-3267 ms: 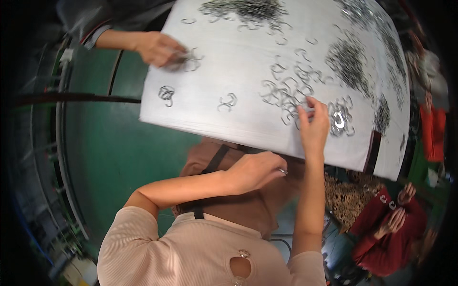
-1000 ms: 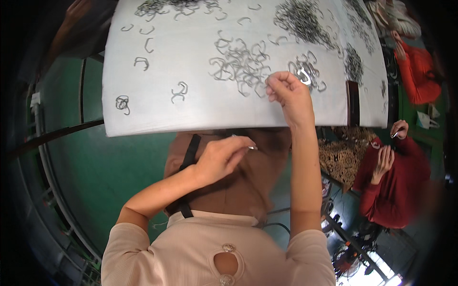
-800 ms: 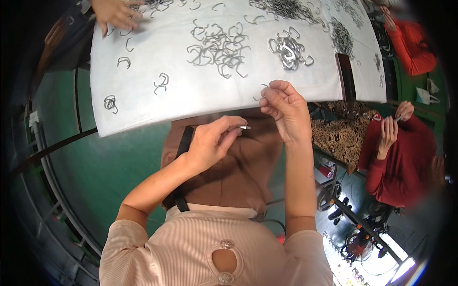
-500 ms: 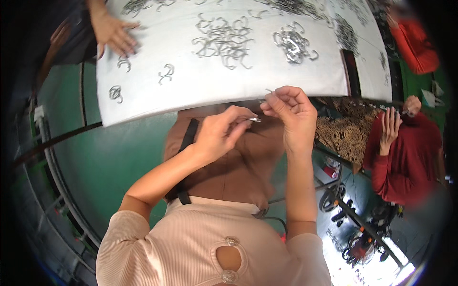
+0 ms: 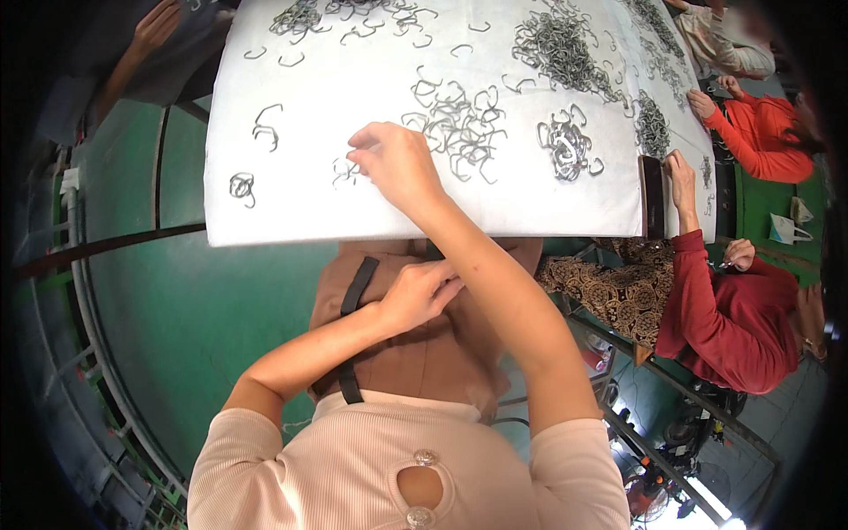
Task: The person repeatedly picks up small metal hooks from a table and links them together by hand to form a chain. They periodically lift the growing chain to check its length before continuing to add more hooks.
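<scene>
Green floor (image 5: 221,305) below, and across it a white table (image 5: 309,216) is dotted with bent wires (image 5: 464,128) sorted into separate groups. Out over the near part of the tabletop, the right hand (image 5: 396,163) is stretched, its thumb and forefinger slightly parted, and just beneath the thumb a small cluster (image 5: 344,172) of wires is partly covered; whether any wire is touched cannot be told. Lower down, over the brown garment (image 5: 397,353), the left hand (image 5: 417,299) is held with fingers drawn in, but its tips are hidden behind the right forearm (image 5: 499,283), so whether anything is gripped cannot be told. To the left, a tangled bunch (image 5: 241,185) is seen near the table's corner, with a pair of wires (image 5: 266,128) set above it. To the right, beyond the loose wires, a shiny pile (image 5: 565,148) is found, and farther off a dark heap (image 5: 556,49) is spread. Out at the right edge, a dark strip (image 5: 652,199) is laid over the table, and just beside it a co-worker's hand (image 5: 680,181) is raised from a dark red sleeve (image 5: 693,278). Behind, an orange top (image 5: 768,132) is worn by another person.
</scene>
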The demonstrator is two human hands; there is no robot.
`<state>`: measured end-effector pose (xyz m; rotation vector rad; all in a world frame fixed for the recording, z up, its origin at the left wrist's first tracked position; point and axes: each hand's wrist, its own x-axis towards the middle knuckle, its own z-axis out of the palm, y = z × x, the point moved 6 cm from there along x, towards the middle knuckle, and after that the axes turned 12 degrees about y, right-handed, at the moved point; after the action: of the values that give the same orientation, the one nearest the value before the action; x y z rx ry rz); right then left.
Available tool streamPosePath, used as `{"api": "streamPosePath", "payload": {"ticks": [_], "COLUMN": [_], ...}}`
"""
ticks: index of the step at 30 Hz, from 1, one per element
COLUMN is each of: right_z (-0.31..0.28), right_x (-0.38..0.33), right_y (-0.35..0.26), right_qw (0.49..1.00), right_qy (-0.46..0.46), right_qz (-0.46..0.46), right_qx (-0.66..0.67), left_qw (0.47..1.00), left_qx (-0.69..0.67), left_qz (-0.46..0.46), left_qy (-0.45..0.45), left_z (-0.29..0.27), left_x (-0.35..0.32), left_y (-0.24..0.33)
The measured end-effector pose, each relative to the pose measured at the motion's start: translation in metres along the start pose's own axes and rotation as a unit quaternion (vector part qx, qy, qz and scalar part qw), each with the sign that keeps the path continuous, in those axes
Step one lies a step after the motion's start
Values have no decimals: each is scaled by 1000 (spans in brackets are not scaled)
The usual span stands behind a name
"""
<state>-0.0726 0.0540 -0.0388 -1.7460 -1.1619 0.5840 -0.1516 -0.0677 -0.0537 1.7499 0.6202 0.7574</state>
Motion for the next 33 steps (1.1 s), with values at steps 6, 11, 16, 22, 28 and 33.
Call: {"api": "streamPosePath", "payload": {"ticks": [6,11,16,22,28,33], "right_z": [-112,-137,-115,-148,-182,-182], "right_x": [56,94,98,66,-46,-140], "right_y": [54,58,50,43,27,24], "right_qw": [973,970,892,957,990,941], "right_qy": [181,16,-155,-26,92,164], "right_qz": [37,-32,-142,-54,102,255], "right_qx": [-135,-239,-401,-284,-44,147], "left_qw": [999,999,998,997,999,998], "left_qx": [-21,-45,-50,-56,-31,-19], "left_qz": [31,23,44,49,10,25], "left_qy": [-14,7,23,29,22,49], "left_z": [1,-8,-10,-4,-2,7], "left_x": [4,12,16,25,31,38], "left_y": [-7,3,9,17,26,36]}}
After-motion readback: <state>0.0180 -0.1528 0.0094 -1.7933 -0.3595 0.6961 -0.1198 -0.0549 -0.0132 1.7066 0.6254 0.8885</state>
